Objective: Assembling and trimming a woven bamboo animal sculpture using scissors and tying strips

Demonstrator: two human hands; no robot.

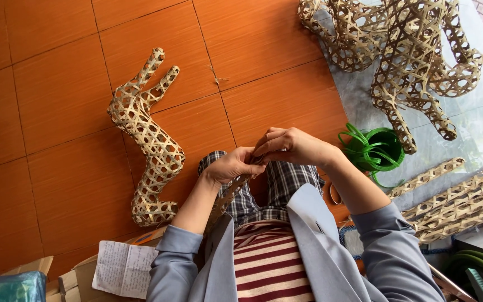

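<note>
Both hands, left hand (231, 166) and right hand (286, 146), pinch a part-woven bamboo strip piece (226, 197) over the lap, right of the finished lattice figure (146, 140); weaving appears unfinished.

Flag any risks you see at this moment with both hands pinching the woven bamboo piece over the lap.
1. Both hands, left hand and right hand, pinch the thin woven strip tightly; it might kink or split.
2. Bare fingers on cut bamboo edges could catch splinters.
3. The green strip coil lies near the right forearm; a sweep might scatter it.
</note>
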